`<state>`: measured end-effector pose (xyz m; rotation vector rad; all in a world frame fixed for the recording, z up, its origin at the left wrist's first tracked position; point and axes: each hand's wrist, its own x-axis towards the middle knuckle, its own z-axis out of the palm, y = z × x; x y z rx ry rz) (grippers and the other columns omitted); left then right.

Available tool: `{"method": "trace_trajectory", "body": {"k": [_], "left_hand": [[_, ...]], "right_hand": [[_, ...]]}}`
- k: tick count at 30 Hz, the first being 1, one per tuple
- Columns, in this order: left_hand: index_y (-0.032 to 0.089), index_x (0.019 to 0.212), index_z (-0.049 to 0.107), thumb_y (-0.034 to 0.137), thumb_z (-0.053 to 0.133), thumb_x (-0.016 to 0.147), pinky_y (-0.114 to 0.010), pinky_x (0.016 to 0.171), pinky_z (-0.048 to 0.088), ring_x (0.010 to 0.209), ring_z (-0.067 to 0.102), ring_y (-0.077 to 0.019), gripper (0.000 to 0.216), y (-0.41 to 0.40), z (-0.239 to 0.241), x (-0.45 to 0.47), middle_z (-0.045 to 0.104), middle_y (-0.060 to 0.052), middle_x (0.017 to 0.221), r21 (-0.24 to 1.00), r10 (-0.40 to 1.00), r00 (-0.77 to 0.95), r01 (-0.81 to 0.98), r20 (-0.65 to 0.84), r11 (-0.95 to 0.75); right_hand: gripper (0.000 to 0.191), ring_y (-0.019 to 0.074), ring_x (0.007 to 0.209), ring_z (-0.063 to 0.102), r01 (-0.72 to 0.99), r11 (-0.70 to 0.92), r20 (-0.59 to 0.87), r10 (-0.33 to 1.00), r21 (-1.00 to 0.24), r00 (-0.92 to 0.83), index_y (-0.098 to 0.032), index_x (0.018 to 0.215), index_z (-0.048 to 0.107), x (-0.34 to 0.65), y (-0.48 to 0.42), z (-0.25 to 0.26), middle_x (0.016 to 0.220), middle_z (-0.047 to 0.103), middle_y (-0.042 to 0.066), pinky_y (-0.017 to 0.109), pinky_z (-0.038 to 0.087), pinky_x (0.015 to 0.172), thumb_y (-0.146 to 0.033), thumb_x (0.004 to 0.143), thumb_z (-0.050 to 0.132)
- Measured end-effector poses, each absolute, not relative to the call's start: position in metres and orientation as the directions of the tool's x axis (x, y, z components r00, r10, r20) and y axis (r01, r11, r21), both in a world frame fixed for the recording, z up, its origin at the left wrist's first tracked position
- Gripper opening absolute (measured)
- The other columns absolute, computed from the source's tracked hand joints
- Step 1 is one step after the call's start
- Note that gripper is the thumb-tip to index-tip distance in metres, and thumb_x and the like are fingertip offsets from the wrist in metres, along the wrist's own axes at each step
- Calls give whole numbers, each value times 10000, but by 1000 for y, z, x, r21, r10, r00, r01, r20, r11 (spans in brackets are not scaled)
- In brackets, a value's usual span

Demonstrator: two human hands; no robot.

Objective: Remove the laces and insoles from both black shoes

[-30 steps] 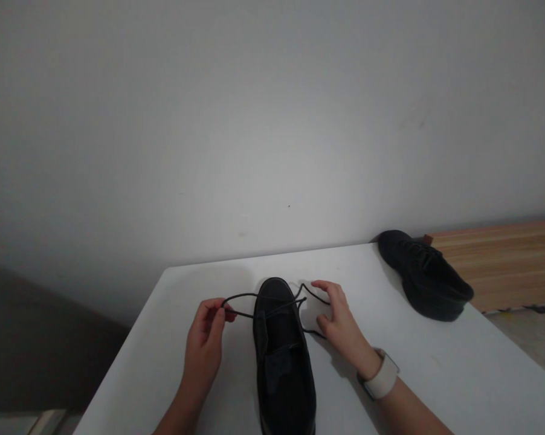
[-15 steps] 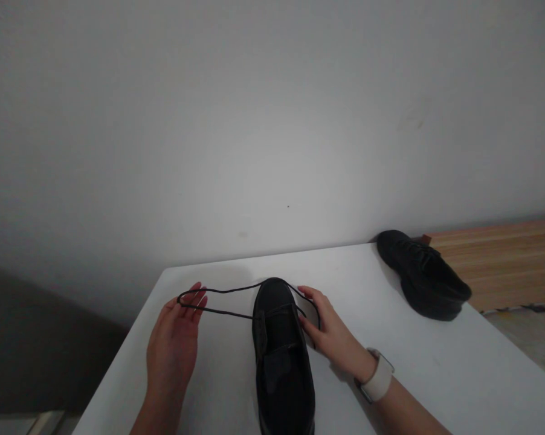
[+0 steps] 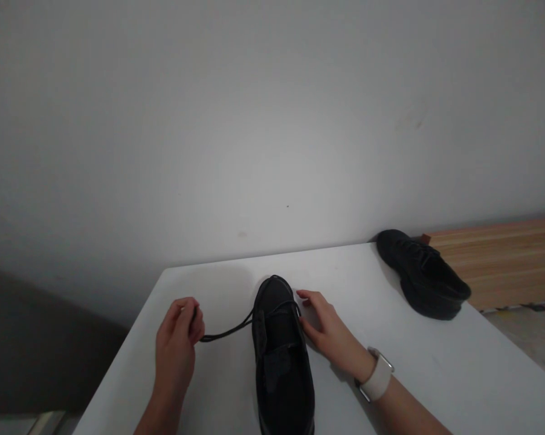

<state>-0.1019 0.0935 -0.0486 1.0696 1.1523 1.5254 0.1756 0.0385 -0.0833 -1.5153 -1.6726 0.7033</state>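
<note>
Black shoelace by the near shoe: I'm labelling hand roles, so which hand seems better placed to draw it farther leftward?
Probably the left hand: it is closed on the black shoelace, left of the near black shoe. The right hand is open at the shoe's right edge, no lace visibly gripped.

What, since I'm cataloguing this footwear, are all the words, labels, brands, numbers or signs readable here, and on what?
No readable text anywhere.
Nearer black low-cut shoe: none legible; its inside is too dark to tell.
Farther black low-cut shoe: none legible.
Silver-rimmed watch with pale strap: its face cannot be read at this angle.
</note>
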Motion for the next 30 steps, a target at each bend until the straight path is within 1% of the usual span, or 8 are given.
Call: {"method": "trace_trajectory", "body": {"k": [3, 6, 8, 11, 17, 20, 24, 30], "left_hand": [[227, 991, 667, 380, 713, 809, -224, 547, 439, 605, 525, -134, 241, 84, -56, -91, 617, -10, 821, 918, 973, 47, 324, 227, -230], [250, 1239, 625, 383, 684, 832, -308, 664, 504, 672, 599, -182, 432, 79, -65, -84, 671, -82, 1067, 810, 936, 314, 501, 158, -305], [239, 1311, 591, 402, 629, 873, -327, 662, 510, 661, 621, -198, 469, 78, -68, -82, 689, -113, 1119, 797, 919, 381, 524, 96, -300], [226, 1278, 627, 412, 596, 893, -320, 641, 502, 668, 647, -219, 429, 80, -69, -82, 727, -114, 1065, 798, 921, 385, 537, 56, -273], [235, 1205, 681, 416, 587, 892, -267, 563, 417, 590, 616, -219, 374, 82, -62, -80, 681, -14, 657, 791, 912, 411, 557, 1, -252], [234, 1071, 730, 440, 610, 868, -264, 553, 398, 549, 577, -208, 313, 83, -59, -81, 642, 3, 597, 802, 924, 383, 551, 2, -230], [236, 797, 746, 467, 569, 883, -277, 606, 437, 636, 604, -221, 303, 83, -53, -84, 677, -25, 665, 851, 913, 408, 471, 21, -231], [205, 721, 663, 579, 542, 881, -234, 498, 356, 518, 436, -154, 424, 86, -54, -93, 454, 29, 544, 916, 972, 234, 382, 34, -124]], "right_hand": [[388, 267, 1159, 576, 600, 174, 184, 982, -781, -45, -211, 1282, 518, 175, 39, -80, 1254, 614, 110, 482, 445, 1007, -181, 895, 524], [351, 265, 1175, 563, 604, 201, 199, 977, -772, -70, -211, 1231, 544, 175, 40, -80, 1236, 621, 105, 483, 427, 1019, -149, 886, 515], [343, 263, 1175, 561, 604, 206, 202, 976, -770, -75, -209, 1223, 544, 174, 41, -80, 1230, 621, 106, 486, 419, 1025, -143, 888, 509], [342, 261, 1174, 563, 604, 208, 202, 976, -769, -79, -215, 1227, 539, 174, 41, -80, 1230, 620, 105, 489, 416, 1026, -144, 894, 503], [346, 266, 1171, 563, 604, 206, 197, 977, -770, -81, -220, 1227, 533, 175, 40, -79, 1237, 618, 105, 500, 416, 1019, -140, 892, 498], [347, 265, 1159, 566, 603, 212, 203, 976, -769, -84, -219, 1222, 534, 175, 40, -80, 1224, 624, 102, 496, 421, 1008, -134, 888, 495], [335, 265, 1145, 573, 603, 213, 206, 975, -769, -82, -222, 1217, 541, 175, 40, -78, 1205, 632, 99, 490, 428, 1000, -145, 894, 500], [325, 263, 1134, 583, 606, 204, 202, 977, -769, -73, -224, 1202, 560, 174, 39, -75, 1192, 641, 93, 480, 440, 993, -142, 892, 505]]}}
